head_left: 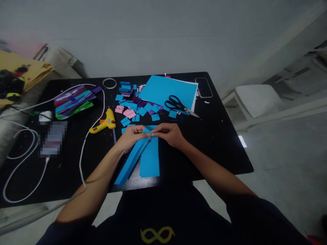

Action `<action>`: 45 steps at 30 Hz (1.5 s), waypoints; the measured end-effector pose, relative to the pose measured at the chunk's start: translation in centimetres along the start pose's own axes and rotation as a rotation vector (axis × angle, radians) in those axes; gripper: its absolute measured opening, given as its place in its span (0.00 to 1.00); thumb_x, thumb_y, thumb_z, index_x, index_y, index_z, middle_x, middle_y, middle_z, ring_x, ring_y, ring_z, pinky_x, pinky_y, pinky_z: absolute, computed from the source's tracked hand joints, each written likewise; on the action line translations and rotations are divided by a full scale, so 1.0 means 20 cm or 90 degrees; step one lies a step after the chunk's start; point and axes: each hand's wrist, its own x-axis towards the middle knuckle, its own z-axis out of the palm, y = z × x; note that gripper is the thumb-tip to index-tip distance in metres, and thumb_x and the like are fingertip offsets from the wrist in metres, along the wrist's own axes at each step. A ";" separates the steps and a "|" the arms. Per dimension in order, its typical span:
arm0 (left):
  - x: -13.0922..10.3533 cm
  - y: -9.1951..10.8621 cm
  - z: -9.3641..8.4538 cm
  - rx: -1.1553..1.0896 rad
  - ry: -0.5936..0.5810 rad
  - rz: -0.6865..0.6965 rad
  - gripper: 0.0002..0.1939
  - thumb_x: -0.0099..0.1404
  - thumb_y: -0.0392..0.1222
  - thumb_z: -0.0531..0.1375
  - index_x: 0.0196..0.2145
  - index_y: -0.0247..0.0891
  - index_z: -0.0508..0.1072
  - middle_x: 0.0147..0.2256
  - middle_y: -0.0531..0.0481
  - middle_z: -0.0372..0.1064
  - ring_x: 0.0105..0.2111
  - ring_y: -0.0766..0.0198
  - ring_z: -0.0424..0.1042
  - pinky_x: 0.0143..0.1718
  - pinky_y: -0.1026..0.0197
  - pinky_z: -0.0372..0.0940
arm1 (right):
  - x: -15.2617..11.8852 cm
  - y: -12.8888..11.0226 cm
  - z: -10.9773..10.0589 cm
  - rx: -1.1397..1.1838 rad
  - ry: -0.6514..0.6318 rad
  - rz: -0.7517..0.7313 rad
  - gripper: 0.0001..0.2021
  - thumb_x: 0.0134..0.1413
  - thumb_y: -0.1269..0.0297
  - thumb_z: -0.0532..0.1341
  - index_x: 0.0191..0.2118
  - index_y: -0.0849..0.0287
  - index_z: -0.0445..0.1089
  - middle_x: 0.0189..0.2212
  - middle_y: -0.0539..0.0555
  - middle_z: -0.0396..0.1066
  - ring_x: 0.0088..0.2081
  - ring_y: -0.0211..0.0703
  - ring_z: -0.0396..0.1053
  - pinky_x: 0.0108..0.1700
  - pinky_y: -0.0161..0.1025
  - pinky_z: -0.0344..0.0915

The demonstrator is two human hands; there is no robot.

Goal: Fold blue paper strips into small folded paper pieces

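Two bare hands pinch the top end of long blue paper strips over a black table.

The left hand (pixel 131 135) and right hand (pixel 170 133) meet fingertip to fingertip, fingers closed on the narrow blue paper strips (pixel 133 158), which trail toward seven o'clock beside a wider blue paper sheet (pixel 150 158). This looks like folding or aligning; a crisp crease needs matched edges. A yellow glue gun (pixel 104 124) lies at ten o'clock, black-handled scissors (pixel 178 105) at one o'clock, small cut paper squares (pixel 135 110) at twelve.
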 end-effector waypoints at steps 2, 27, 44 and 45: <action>0.00 -0.01 0.00 -0.004 -0.003 0.003 0.11 0.52 0.43 0.75 0.29 0.34 0.80 0.27 0.49 0.79 0.23 0.66 0.74 0.28 0.65 0.71 | 0.00 0.00 0.00 0.006 0.000 -0.003 0.10 0.46 0.57 0.77 0.33 0.54 0.84 0.33 0.53 0.82 0.36 0.44 0.79 0.44 0.41 0.75; 0.01 -0.03 0.02 0.017 0.050 0.045 0.14 0.51 0.46 0.75 0.26 0.35 0.78 0.25 0.51 0.77 0.23 0.67 0.72 0.27 0.65 0.67 | 0.01 -0.01 0.00 0.027 -0.047 0.102 0.16 0.50 0.52 0.73 0.31 0.60 0.76 0.23 0.49 0.76 0.26 0.38 0.74 0.34 0.37 0.73; 0.01 -0.03 0.05 0.117 0.073 0.138 0.16 0.59 0.53 0.70 0.28 0.36 0.79 0.21 0.54 0.70 0.20 0.69 0.63 0.23 0.66 0.57 | 0.02 0.01 0.00 -0.008 -0.037 0.109 0.09 0.50 0.59 0.70 0.30 0.60 0.74 0.21 0.47 0.73 0.23 0.37 0.72 0.31 0.35 0.69; 0.01 -0.04 0.05 0.113 0.070 0.131 0.17 0.59 0.54 0.70 0.28 0.36 0.79 0.22 0.54 0.71 0.20 0.69 0.64 0.23 0.66 0.58 | 0.02 0.01 0.00 -0.008 -0.036 0.108 0.09 0.50 0.59 0.70 0.30 0.60 0.74 0.21 0.47 0.73 0.23 0.37 0.72 0.31 0.35 0.70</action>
